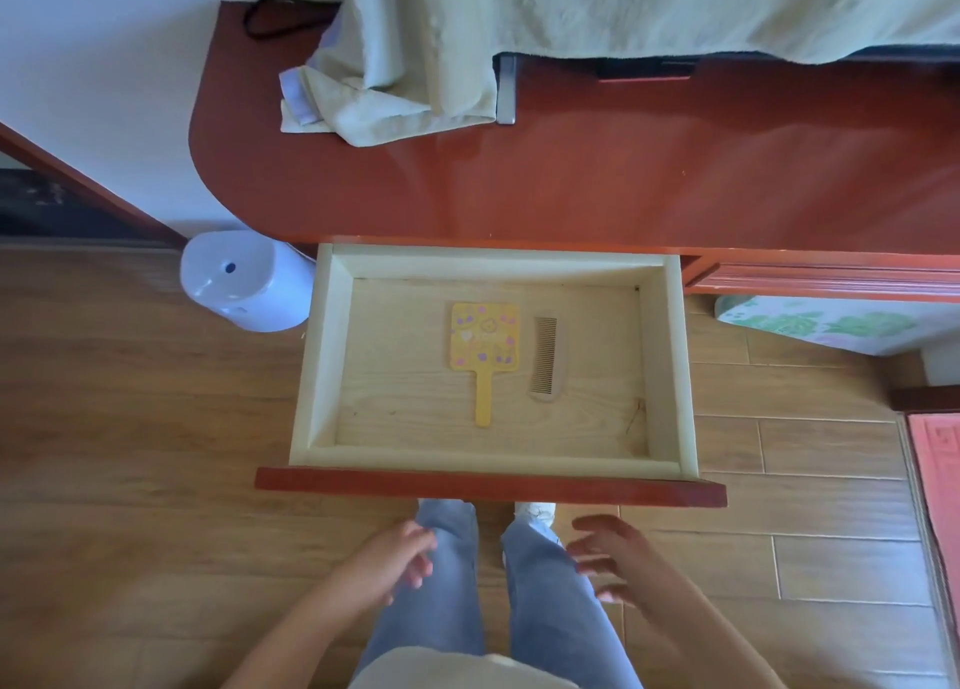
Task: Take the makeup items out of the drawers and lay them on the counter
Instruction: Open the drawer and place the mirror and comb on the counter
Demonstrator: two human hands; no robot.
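A pale wooden drawer (324,355) with a red front stands pulled out below the red counter (597,179). On its floor lie a yellow hand mirror (484,348) with flower stickers, handle toward me, and a brown comb (545,358) just right of it. My left hand (397,563) and my right hand (615,558) hover below the drawer front, over my jeans. Both have loose, spread fingers and hold nothing.
A pale green towel (395,101) lies heaped on the counter's left end, with more cloth draped across the back. A black cable (270,17) sits at the far left corner. A white bin (244,283) stands on the wood floor left of the drawer. A pink mat (935,459) is at right.
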